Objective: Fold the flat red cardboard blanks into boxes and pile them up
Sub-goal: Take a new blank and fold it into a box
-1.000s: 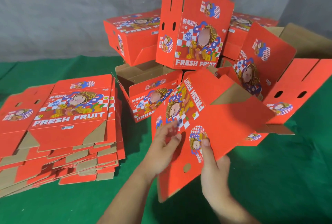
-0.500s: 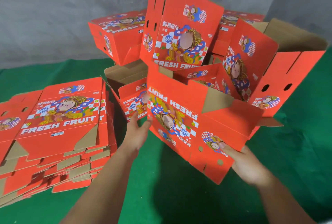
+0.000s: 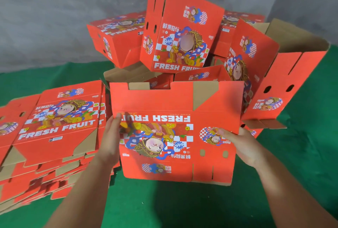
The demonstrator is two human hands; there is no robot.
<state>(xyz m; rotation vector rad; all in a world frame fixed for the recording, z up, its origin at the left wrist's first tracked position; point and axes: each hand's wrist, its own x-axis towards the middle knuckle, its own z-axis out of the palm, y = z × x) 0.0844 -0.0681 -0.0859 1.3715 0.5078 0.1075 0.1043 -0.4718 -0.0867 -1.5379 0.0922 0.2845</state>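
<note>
Left hand (image 3: 111, 142) laid against the left edge of the red cardboard blank (image 3: 175, 131), fingers fairly straight along it with tips near the upside-down "FRESH FRUIT" print, palm pressed to the edge. Right hand (image 3: 237, 145) at the blank's right edge, thumb on the printed face beside the small round emblem, remaining fingers out of sight behind the cardboard, so a pinch on that edge. Blank held up between both hands in front of the body, print inverted, flaps with brown undersides along its top edge, above the middle of the green cloth (image 3: 182, 205). To the left, along the cloth's left edge, a stack of flat blanks (image 3: 53, 136), top one printed side up and readable. Behind the held blank, toward the far edge of the cloth, a pile of folded boxes (image 3: 182, 45), tilted at different angles, some with brown insides showing. At the right of that pile, one box with open flaps (image 3: 285, 81) leaning, two oval holes visible in a red panel. Grey wall (image 3: 54, 8) beyond the cloth.
</note>
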